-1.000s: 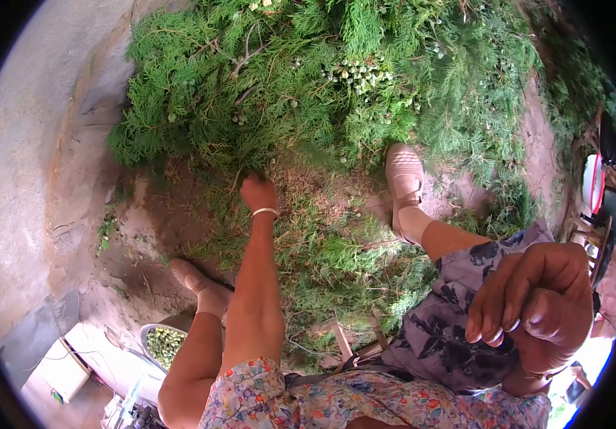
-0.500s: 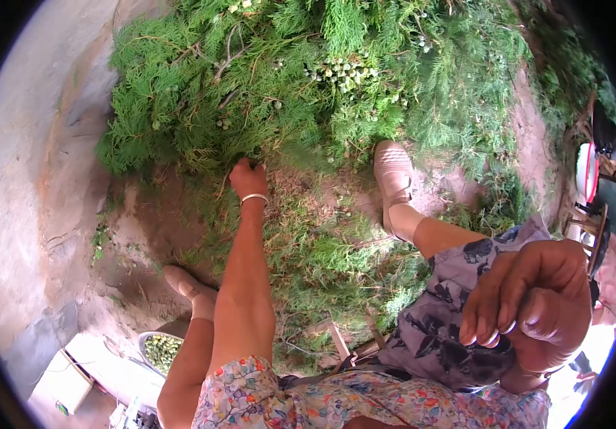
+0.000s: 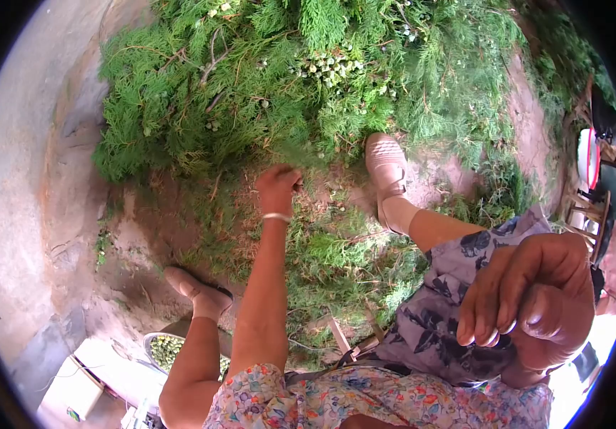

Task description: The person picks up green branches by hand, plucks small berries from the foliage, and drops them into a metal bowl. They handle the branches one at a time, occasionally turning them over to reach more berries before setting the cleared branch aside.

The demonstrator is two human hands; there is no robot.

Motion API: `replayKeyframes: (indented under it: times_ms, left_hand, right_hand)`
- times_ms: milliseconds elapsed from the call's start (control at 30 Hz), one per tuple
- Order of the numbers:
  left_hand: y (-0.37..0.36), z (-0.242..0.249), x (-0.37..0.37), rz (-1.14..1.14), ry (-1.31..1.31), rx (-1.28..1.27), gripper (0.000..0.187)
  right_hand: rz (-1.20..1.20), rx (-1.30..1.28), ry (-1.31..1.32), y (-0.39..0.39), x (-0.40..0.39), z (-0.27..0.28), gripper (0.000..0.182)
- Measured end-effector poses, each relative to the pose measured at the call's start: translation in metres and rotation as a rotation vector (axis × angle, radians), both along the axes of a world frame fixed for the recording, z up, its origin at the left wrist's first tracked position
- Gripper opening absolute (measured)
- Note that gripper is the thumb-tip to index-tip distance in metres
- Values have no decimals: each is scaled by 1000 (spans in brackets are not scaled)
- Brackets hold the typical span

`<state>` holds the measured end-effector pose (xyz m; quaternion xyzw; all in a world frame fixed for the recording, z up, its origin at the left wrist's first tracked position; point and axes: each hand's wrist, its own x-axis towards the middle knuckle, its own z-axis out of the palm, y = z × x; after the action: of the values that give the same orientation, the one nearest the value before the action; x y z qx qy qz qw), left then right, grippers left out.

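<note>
Branches (image 3: 179,129), green and leafy: heaped just ahead of the left hand (image 3: 277,189), with the near edge close to its knuckles. Bent at the fingers there, low over the ground (image 3: 158,218); cannot tell whether clenched on a sprig or holding nothing (too small and dark around the fingertips). Ringed at the wrist by a pale bracelet (image 3: 276,217).

Raised close to the viewer, well apart from the heap: the right hand (image 3: 547,300), fingers curled, thumb bent towards them; cannot tell whether anything small lies within. Much farther from the leaves than the left, so nearer reach on the left side.

Spread crosswise ahead of both feet, long way from side to side, and straight out from the left forearm. Clustered among the leaves, ahead and a little right of the left hand: pale green cones (image 3: 333,68).

Scattered nearer the body, between the feet: loose sprigs (image 3: 336,254). Beside the heap's near edge, the right shoe (image 3: 386,161); farther back, the left shoe (image 3: 192,284). Behind that, next to the left leg, a basin (image 3: 150,334) with more cones inside. Along the far left, a rough wall (image 3: 18,179); off to the right, a wooden stool (image 3: 588,210).
</note>
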<state>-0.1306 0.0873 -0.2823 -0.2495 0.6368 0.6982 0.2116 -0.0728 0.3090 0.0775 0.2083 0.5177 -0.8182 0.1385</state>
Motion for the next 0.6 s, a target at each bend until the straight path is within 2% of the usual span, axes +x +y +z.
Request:
replayKeyframes:
  times_ms: [33,100,133,200,333,400,433,500,567,600]
  left_hand:
    - [12,-12,-6,-6,-1,3,18]
    - [36,-41,-15,-279,412,-505,19]
    - [48,-41,-17,-285,413,-500,19]
    - [64,-42,-17,-453,432,-839,20]
    - [59,-32,-12,-526,466,-825,15]
    - [42,-13,-9,-283,-40,-155,10]
    - [34,-8,-1,-286,-40,-157,10]
    - [18,0,17,133,-121,379,13]
    - [15,-3,24,166,-139,367,14]
    - [18,-9,25,16,-93,182,16]
  right_hand:
    - [-8,-1,-1,1,0,0,30]
    - [13,11,-7,4,-1,1,29]
    - [18,17,-9,6,-1,0,29]
    - [-7,-3,-15,7,1,-1,29]
    - [-12,-13,-23,10,3,-1,29]
    - [-15,-9,-18,12,4,0,28]
    - [-17,-11,-18,13,5,0,28]
    - [-3,-17,-10,15,6,0,28]
    - [-2,-29,-15,17,7,0,28]
    - [-2,-31,-16,18,8,-1,28]
